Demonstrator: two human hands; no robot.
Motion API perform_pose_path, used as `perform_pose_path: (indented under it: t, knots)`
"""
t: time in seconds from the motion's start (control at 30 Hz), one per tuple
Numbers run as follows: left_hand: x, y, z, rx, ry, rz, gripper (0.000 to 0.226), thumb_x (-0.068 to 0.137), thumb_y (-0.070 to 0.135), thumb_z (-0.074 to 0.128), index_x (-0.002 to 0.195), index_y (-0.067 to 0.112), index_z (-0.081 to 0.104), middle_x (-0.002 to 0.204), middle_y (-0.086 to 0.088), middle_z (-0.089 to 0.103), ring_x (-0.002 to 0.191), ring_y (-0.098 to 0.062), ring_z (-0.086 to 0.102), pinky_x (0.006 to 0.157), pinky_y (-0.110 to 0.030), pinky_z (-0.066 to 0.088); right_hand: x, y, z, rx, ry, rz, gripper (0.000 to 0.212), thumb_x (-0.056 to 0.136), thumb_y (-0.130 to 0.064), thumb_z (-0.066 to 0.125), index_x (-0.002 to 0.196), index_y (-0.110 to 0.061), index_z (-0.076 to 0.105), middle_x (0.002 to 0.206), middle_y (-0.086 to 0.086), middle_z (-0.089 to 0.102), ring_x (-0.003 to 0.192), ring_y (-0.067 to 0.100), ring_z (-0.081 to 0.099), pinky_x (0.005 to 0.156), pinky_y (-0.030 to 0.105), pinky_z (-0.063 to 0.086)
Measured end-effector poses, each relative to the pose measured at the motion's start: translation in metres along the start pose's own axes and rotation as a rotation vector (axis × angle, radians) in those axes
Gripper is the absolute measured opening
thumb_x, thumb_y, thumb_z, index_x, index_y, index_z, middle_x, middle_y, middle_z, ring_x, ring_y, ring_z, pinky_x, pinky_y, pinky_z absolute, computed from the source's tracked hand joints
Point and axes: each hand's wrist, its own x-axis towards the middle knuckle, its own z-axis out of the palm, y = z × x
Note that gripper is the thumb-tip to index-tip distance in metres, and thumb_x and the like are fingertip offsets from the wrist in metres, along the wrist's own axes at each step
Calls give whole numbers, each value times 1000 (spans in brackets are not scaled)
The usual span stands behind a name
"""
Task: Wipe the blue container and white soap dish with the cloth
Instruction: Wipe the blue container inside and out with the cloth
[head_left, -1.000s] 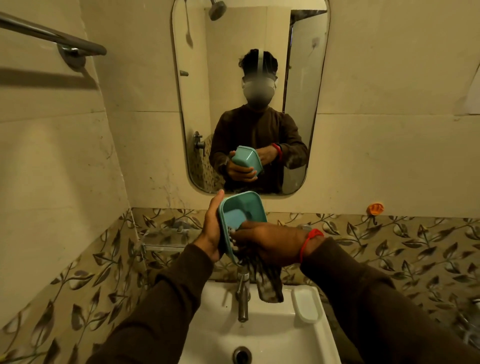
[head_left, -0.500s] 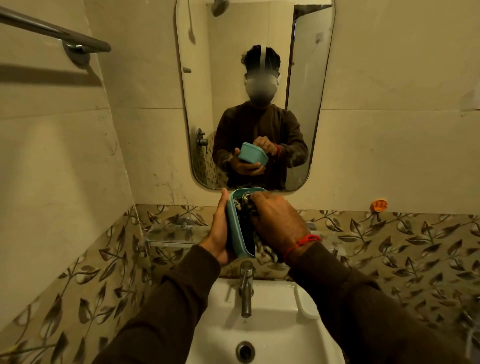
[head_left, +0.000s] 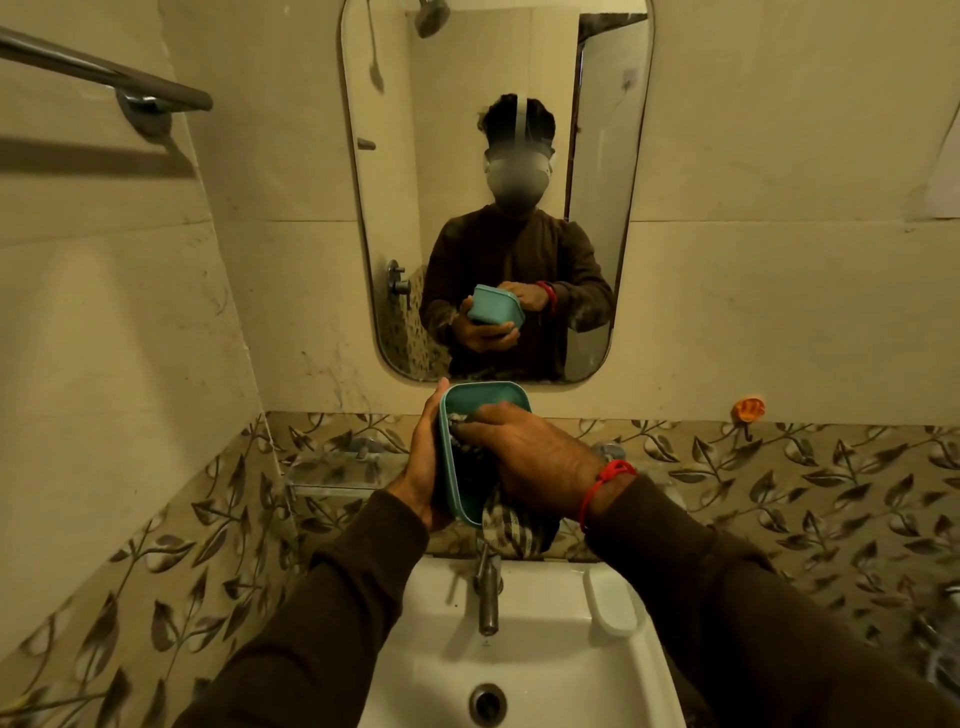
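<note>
- A metal towel bar (head_left: 104, 73) runs along the plain wall at the upper left, its bracket casting a dark shadow beneath it.
- Below it, leaf-patterned tiles (head_left: 171, 561) cover the lower wall and carry on behind the basin to the right edge of the view.
- The left hand (head_left: 423, 462) holds the blue container (head_left: 470, 483) from behind, palm flat along its outer wall, fingers reaching up to the top rim, thumb side wrapped under the lower corner.
- The blue container is held in the air above the tap, tipped on edge with its open side facing right and towards the camera.
- The cloth (head_left: 506, 525), a checked fabric, is bunched inside the container; a loose end hangs out below the lower rim, just above the tap.
- The right hand (head_left: 530, 457) reaches into the container with fingers curled around the cloth, pressing it against the inner wall near the top; a red thread (head_left: 605, 486) circles the wrist.
- The mirror (head_left: 498, 104) above shows the same pose from the front, the container's base turned outward.
- The metal tap (head_left: 488, 597) stands at the back of the white sink (head_left: 519, 670), with the drain below it.
- The white soap dish (head_left: 610, 600) lies on the sink's right rear ledge, well apart from both hands and touched by neither.
- A small orange hook (head_left: 748, 408) sticks to the wall at the far right, where plain wall meets patterned tile.
</note>
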Motion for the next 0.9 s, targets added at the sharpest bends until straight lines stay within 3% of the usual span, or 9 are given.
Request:
perform_pose_path:
  t: [0.13,0.23,0.43,0.53,0.7,0.9]
  knots:
    - [3,15,-1,139,-64,-26,79,90,73,45,109,3,76,102,-18,75,92,-29,73,77,-37,58,-7,-10,1,-61,-194,-103,42,90,-13,63,131,-15,55,131,7,58,123,25,47,107,39,38]
    - [4,13,-3,141,-72,-51,75,89,70,44,100,5,80,93,-15,77,83,-26,75,68,-33,59,-8,-10,1,-132,-230,-111,44,91,-16,61,134,-18,52,134,5,55,124,24,45,105,42,38]
    - [3,9,-2,109,-61,-55,76,90,71,42,100,6,80,99,-15,77,87,-27,75,73,-35,61,-5,-12,-2,-132,-264,-112,41,94,-15,58,134,-18,52,131,7,55,122,26,50,103,43,42]
    - [4,7,-1,81,-28,-38,72,92,68,41,97,8,81,98,-13,75,86,-25,74,76,-35,60,-4,-15,-1,-139,-180,-87,38,92,-16,60,129,-17,54,123,7,59,116,26,56,96,44,49]
    - [2,7,-3,39,12,-23,72,95,69,38,100,10,80,92,-11,75,81,-25,74,66,-34,60,0,-14,2,-232,36,-110,32,90,-18,63,121,-14,57,114,7,65,108,27,60,91,42,50]
    - [-2,-1,1,26,40,18,65,91,71,46,108,17,79,106,-14,77,98,-27,75,75,-39,60,3,-9,3,-297,283,-40,34,72,-14,78,103,-7,66,94,11,67,87,31,64,75,41,51]
